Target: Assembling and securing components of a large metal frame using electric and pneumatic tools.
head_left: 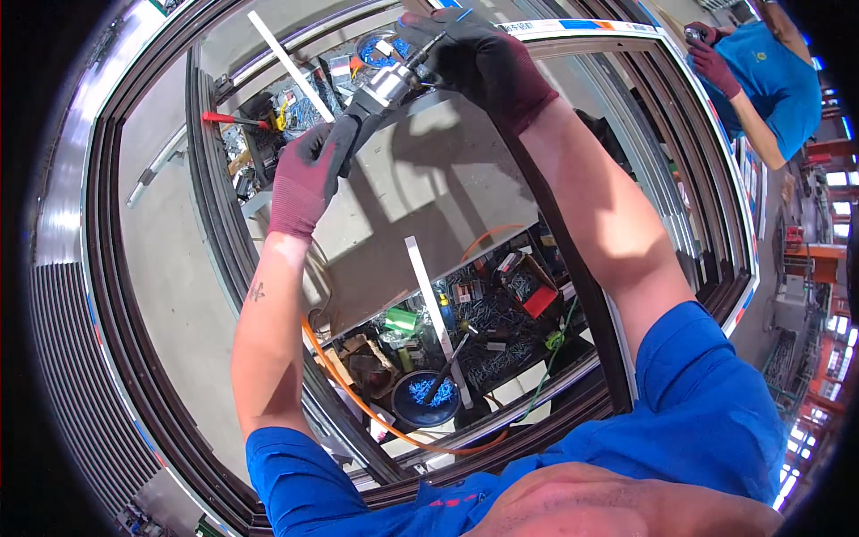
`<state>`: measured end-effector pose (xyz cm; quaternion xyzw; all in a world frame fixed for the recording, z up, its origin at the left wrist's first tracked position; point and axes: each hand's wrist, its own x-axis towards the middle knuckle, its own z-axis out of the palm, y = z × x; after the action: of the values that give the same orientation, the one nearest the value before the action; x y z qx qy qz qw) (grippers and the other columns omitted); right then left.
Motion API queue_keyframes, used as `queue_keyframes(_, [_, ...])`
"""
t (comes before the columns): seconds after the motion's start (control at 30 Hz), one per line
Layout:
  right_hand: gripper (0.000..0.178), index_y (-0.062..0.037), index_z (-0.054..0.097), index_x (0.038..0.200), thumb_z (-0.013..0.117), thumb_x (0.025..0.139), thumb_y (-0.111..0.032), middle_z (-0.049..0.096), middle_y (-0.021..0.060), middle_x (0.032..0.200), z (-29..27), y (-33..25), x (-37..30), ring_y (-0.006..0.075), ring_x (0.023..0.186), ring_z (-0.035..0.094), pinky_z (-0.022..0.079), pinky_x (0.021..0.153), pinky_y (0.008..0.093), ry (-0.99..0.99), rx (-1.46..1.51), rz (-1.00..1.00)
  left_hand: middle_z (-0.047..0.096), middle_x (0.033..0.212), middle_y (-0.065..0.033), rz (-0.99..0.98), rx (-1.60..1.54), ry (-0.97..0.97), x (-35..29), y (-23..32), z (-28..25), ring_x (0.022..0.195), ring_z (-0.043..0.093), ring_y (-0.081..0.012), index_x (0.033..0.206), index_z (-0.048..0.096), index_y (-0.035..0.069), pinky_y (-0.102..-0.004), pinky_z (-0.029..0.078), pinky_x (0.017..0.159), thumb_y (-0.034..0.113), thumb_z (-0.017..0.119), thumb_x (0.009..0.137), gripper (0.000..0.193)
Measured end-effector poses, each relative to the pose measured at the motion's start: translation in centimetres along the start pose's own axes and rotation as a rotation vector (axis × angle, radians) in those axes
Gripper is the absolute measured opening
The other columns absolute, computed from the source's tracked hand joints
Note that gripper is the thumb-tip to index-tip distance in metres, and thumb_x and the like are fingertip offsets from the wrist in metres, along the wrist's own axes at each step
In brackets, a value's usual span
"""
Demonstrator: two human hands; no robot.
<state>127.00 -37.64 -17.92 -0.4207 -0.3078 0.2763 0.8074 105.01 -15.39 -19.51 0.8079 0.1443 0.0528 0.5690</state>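
My left hand [309, 174], in a maroon and black work glove, is wrapped round the dark grip of a power screwdriver [386, 88]. The tool has a silver front body, and its thin bit points up and to the right. Beside that bit is my right hand [483, 67], gloved alike, its fingers curled in close to the tip. What those fingers hold, if anything, is hidden by the dark glove. Both hands are above the far part of a large dark window frame [107, 224].
Below the frame, a tray of loose screws [501, 336] holds a bowl of blue plugs [425, 398]. An orange hose [344, 385] curves past it. A red-handled tool [228, 118] lies at the far left. Another person in blue [761, 80] stands at the far right.
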Motion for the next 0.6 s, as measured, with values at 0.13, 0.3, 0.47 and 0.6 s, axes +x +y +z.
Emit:
queue_keyframes(0.13, [0.025, -0.002, 0.077, 0.124, 0.064, 0.11, -0.019, 0.082, 0.019, 0.114, -1.9, 1.6, 0.0, 0.0297, 0.098, 0.08, 0.065, 0.09, 0.0396, 0.155, 0.083, 0.187, 0.062, 0.07, -0.0019, 0.029, -0.006, 0.045, 0.0, -0.6, 0.1, 0.064, 0.052, -0.0083, 0.099, 0.073, 0.001, -0.0303, 0.04, 0.059, 0.042, 0.068, 0.112, 0.044])
queue_keyframes(0.3, [0.021, -0.0056, 0.083, 0.112, 0.068, 0.107, -0.02, 0.083, 0.0144, 0.109, -2.7, -2.0, -1.7, 0.0206, 0.107, 0.079, 0.061, 0.093, 0.0367, 0.367, -1.371, -0.377, 0.066, 0.076, -0.0045, -0.057, -0.004, 0.111, -0.4, -1.4, -0.9, 0.069, 0.058, -0.0098, 0.112, 0.076, -0.001, -0.031, 0.046, 0.065, 0.04, 0.071, 0.11, 0.042])
queue_keyframes(0.47, [0.03, -0.001, 0.074, 0.103, 0.071, 0.105, -0.031, 0.076, 0.014, 0.095, -9.4, -3.0, -1.6, 0.0289, 0.073, 0.065, 0.054, 0.072, 0.0505, 1.196, -1.149, -0.384, 0.071, 0.084, -0.0078, -0.055, 0.083, 0.136, -0.6, -4.2, -1.6, 0.075, 0.066, -0.011, 0.118, 0.076, -0.003, -0.0322, 0.052, 0.069, 0.037, 0.072, 0.109, 0.042])
queue_keyframes(0.6, [0.045, -0.0024, 0.075, 0.126, 0.072, 0.105, -0.042, 0.079, 0.0162, 0.127, -5.2, -3.4, -1.8, 0.0321, 0.115, 0.078, 0.062, 0.099, 0.0431, 1.093, -0.051, 0.06, 0.068, 0.087, -0.0062, 0.012, 0.159, 0.198, -1.1, -5.6, -2.0, 0.076, 0.058, -0.0153, 0.12, 0.08, 0.007, -0.0313, 0.044, 0.069, 0.047, 0.072, 0.107, 0.043])
